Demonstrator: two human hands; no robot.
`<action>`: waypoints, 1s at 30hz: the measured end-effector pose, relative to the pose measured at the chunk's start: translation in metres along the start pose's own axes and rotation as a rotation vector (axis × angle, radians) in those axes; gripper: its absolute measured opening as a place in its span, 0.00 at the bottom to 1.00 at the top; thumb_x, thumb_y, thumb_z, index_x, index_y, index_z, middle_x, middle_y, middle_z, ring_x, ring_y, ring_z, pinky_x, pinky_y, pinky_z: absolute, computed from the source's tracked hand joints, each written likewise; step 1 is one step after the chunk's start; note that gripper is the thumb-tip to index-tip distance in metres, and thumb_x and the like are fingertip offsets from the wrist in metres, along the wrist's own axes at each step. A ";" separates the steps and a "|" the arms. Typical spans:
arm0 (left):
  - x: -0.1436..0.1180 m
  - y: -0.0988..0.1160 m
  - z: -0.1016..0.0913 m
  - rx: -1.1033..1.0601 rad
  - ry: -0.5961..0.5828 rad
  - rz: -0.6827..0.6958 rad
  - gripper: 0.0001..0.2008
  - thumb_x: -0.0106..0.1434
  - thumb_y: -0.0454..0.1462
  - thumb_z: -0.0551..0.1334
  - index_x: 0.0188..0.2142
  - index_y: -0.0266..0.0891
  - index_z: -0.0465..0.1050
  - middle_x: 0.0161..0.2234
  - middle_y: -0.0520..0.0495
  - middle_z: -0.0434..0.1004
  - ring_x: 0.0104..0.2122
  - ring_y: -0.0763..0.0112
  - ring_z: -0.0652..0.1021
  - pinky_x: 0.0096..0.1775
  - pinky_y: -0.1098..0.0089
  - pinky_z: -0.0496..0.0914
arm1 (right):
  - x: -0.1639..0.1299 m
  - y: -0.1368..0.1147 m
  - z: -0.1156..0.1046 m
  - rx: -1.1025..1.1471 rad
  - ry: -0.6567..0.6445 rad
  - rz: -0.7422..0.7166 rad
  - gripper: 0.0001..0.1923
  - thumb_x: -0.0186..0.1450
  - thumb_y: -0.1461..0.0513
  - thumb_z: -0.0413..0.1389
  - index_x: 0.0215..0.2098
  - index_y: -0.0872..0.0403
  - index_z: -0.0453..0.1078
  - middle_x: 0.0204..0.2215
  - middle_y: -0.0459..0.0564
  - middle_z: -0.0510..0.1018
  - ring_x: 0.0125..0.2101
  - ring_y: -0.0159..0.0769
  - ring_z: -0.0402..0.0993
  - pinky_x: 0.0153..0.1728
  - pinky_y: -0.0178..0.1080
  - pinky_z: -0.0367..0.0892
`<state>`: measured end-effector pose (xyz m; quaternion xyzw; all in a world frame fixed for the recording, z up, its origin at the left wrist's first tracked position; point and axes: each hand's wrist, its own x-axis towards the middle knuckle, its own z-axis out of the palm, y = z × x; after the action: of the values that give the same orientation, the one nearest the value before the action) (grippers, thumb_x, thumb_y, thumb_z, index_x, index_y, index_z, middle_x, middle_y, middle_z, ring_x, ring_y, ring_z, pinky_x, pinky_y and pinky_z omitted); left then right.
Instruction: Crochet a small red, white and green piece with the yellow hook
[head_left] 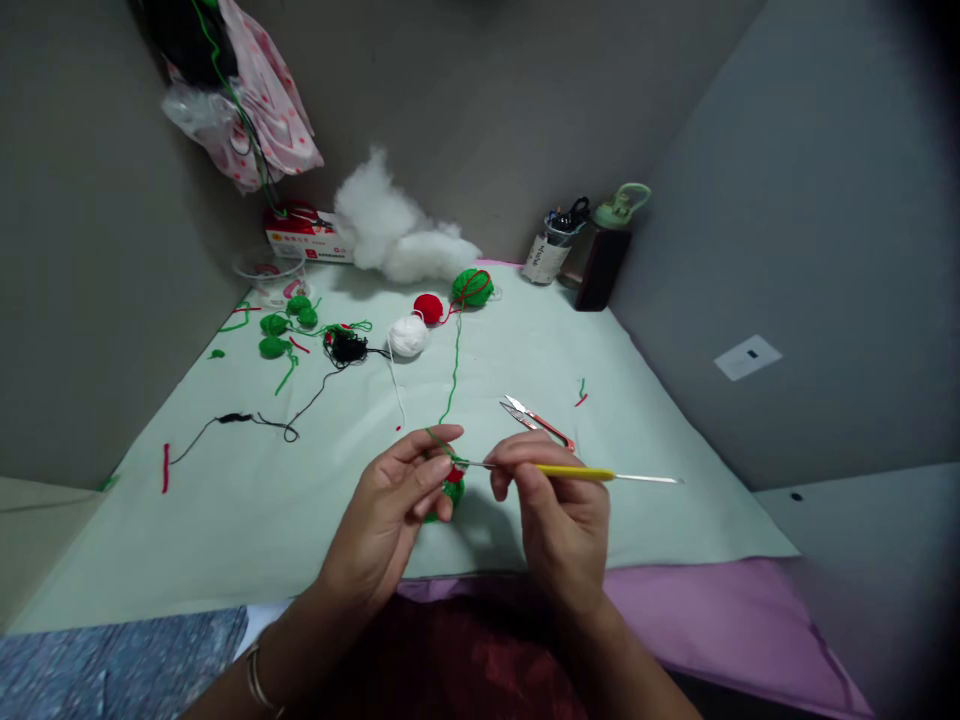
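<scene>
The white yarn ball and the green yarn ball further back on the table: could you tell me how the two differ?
The white yarn ball is plain white; the green yarn ball is green with a red strand across it. The white one lies nearer the hands, the green one further back beside the white stuffing. A green strand runs from the green ball towards the left hand; the white ball trails a short white strand onto the cloth. Both rest on the pale green cloth, untouched.

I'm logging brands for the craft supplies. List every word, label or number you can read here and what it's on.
Nothing can be read.
Red and white box: print too blurred to read.
White-labelled jar: dark marks too small to read.
Grey wall plate: no lettering visible.
Yellow-handled crochet hook in the right hand: no marking visible.
</scene>
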<state>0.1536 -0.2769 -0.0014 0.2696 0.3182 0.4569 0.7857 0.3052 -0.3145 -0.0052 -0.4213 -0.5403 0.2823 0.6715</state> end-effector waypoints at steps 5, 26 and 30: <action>-0.004 -0.002 0.003 0.124 -0.041 0.021 0.13 0.58 0.37 0.76 0.44 0.42 0.86 0.32 0.50 0.78 0.28 0.77 0.74 0.34 0.75 0.71 | 0.000 0.007 0.004 0.061 -0.029 0.083 0.08 0.72 0.61 0.59 0.42 0.46 0.82 0.38 0.48 0.84 0.36 0.36 0.77 0.34 0.39 0.73; -0.004 -0.004 -0.006 0.457 0.058 0.326 0.12 0.60 0.32 0.72 0.42 0.48 0.87 0.34 0.52 0.77 0.35 0.75 0.78 0.38 0.78 0.73 | -0.005 -0.003 -0.006 -0.259 -0.214 -0.233 0.12 0.75 0.67 0.51 0.48 0.51 0.75 0.40 0.52 0.83 0.41 0.38 0.80 0.41 0.42 0.77; -0.003 -0.004 -0.005 0.385 0.076 0.290 0.12 0.59 0.33 0.74 0.43 0.48 0.87 0.31 0.53 0.77 0.33 0.76 0.77 0.36 0.80 0.72 | -0.008 0.000 -0.004 -0.563 -0.203 -0.501 0.13 0.74 0.67 0.53 0.54 0.51 0.73 0.45 0.57 0.84 0.43 0.41 0.81 0.38 0.42 0.79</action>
<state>0.1509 -0.2809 -0.0069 0.4398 0.3866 0.5056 0.6337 0.3071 -0.3228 -0.0093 -0.4141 -0.7464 -0.0097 0.5209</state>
